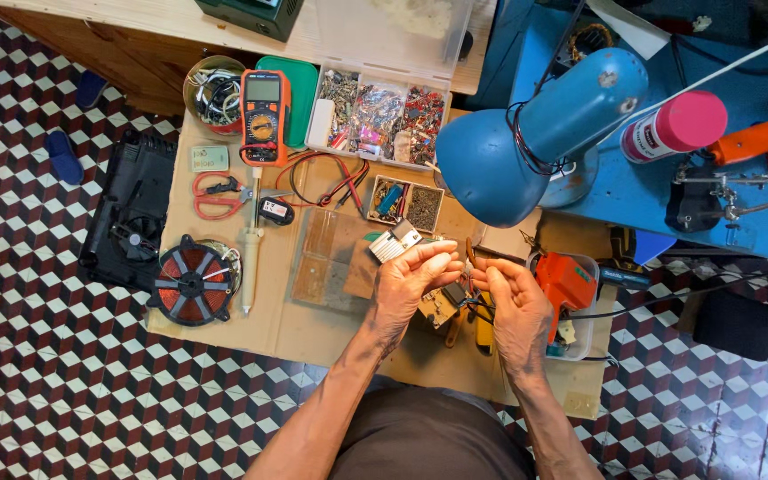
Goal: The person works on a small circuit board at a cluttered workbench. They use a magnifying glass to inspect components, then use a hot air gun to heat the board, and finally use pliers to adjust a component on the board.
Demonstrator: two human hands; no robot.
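Note:
My left hand point(408, 286) and my right hand point(516, 308) are raised together over a sheet of cardboard point(251, 320) on the floor. Their fingertips meet on a small part with thin wires; it is too small to tell exactly what it is. Below the hands lies a small circuit board point(440, 305) with wires point(477, 308) leading up to them. A finned metal heat sink point(394, 242) lies just beyond my left hand. An orange soldering gun point(565, 283) rests in a clear tub right of my right hand.
An orange multimeter point(264, 116), red scissors point(215, 196), a soldering iron point(250, 258), a copper coil point(193, 284), a black fan housing point(131, 213) and a parts organiser point(375, 116) lie on the left. A blue desk lamp point(535, 133) hangs over a blue table point(633, 191).

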